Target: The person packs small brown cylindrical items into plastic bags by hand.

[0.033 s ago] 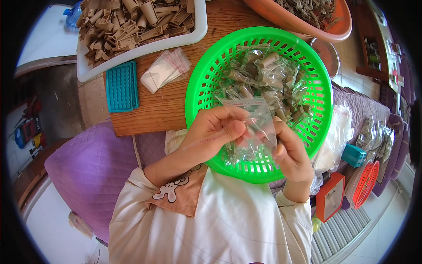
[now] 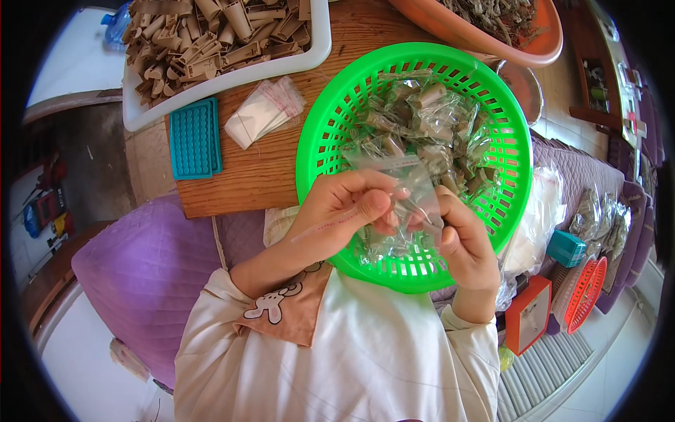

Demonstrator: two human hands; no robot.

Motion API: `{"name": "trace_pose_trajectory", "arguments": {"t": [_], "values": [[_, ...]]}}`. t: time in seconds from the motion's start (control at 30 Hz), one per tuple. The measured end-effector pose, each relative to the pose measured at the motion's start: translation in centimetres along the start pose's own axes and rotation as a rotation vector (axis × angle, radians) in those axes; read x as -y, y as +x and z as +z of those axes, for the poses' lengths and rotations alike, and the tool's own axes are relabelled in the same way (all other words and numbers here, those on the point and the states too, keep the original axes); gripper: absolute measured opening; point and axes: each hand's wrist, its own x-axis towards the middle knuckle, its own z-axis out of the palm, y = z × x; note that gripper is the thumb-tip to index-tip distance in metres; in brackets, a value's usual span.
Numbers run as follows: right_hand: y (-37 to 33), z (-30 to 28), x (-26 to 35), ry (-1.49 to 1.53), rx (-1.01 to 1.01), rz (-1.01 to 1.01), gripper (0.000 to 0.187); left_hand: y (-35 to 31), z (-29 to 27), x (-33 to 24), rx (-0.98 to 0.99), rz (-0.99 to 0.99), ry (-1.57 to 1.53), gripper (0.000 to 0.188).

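Observation:
Over a green plastic basket (image 2: 415,283), my two hands hold a small clear zip bag (image 2: 420,184). My left hand (image 2: 351,205) is closed, its thumb and fingers pinching the bag's left side. My right hand (image 2: 465,243) is closed too, gripping the bag's right edge with curled fingers. A second clear strip with a red printed line (image 2: 327,226) lies along my left hand toward the wrist; what it belongs to is partly hidden. Whether anything sits inside the held bag I cannot tell. Below and beyond it, the basket holds many clear-wrapped brownish pieces (image 2: 436,126).
A white tub (image 2: 232,88) of tan tube-like pieces stands at the far left on a wooden table (image 2: 242,183). Near it lie teal ridged trays (image 2: 193,141) and flat clear bags (image 2: 264,112). An orange basin (image 2: 485,46) of dried plant matter is at the back. A red-orange box (image 2: 527,316) is at right.
The upper part of the zip bag has shifted slightly and tilts a little more. My hands have barely moved.

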Motion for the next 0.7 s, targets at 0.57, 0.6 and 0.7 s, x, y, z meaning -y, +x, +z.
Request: {"name": "trace_pose_trajectory", "arguments": {"t": [0.57,0.6,0.7], "values": [[1.2,2.0,-0.1,0.060,-0.448,-0.107,0.040,0.2,0.9,-2.8,-0.058,0.299,1.030,0.013],[1.3,1.2,-0.1,-0.157,-0.366,-0.132,0.039,0.2,0.7,-2.8,-0.045,0.291,1.031,0.013],[1.0,1.0,-0.1,-0.306,-0.310,-0.109,0.034,0.5,0.4,-2.8,-0.013,0.316,1.038,0.013]]}}
